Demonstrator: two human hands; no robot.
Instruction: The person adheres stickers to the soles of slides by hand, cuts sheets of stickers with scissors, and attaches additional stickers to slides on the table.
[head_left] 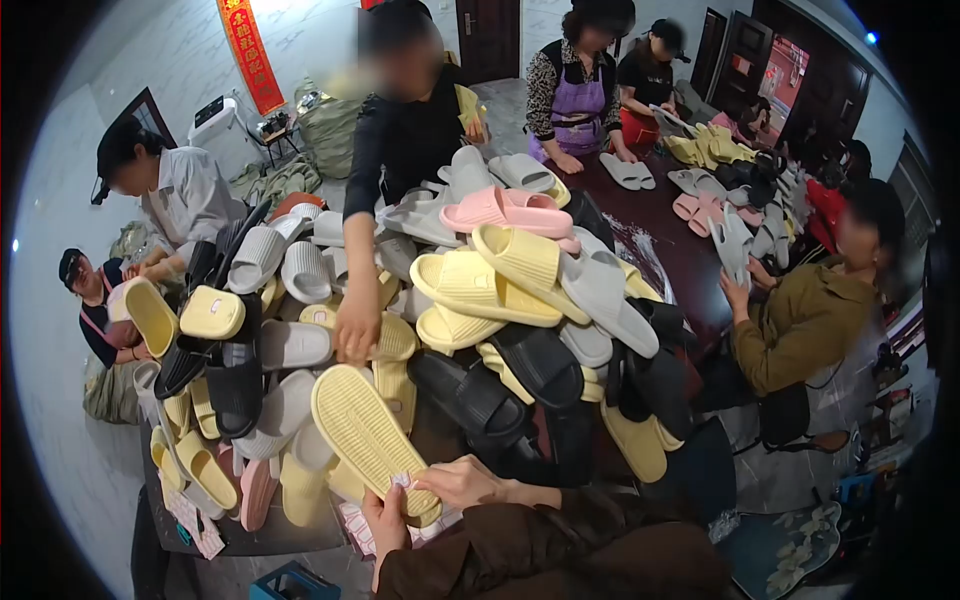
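Yellow slipper (358,425) is held sole-up at the near side of the pile (540,365), left hand (385,518) grasping its heel. Right hand (465,482) bends over the heel by a white label (402,480), its grip unclear.

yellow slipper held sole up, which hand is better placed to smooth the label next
Probably the right hand: its fingertips are beside the label, while the left hand grips the lower end of the slipper.
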